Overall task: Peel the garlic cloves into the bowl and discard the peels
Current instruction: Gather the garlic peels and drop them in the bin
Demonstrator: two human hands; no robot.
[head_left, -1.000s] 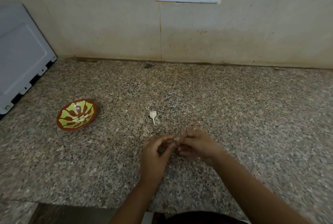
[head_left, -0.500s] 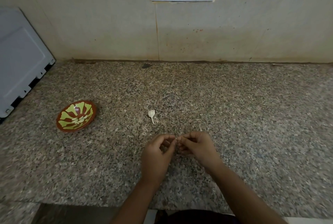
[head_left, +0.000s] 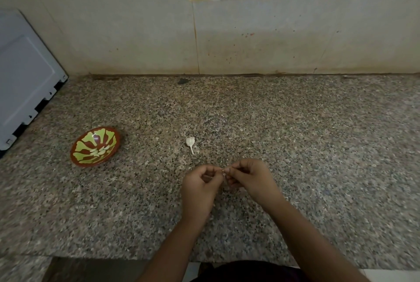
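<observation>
Since neither has shifted, the left hand [head_left: 200,188] and right hand [head_left: 252,179] still pinch one clove [head_left: 224,170], so peeling seems unfinished, bowl [head_left: 91,164] at ten o'clock.

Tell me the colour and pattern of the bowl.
Reddish-brown bowl, yellow-green petal-like patches radiating inside; head view shows it best.

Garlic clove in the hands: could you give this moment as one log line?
step: peeling | left hand: pinches garlic clove | right hand: pinches same clove | bowl: holds peeled cloves | garlic remnant: on counter
</observation>
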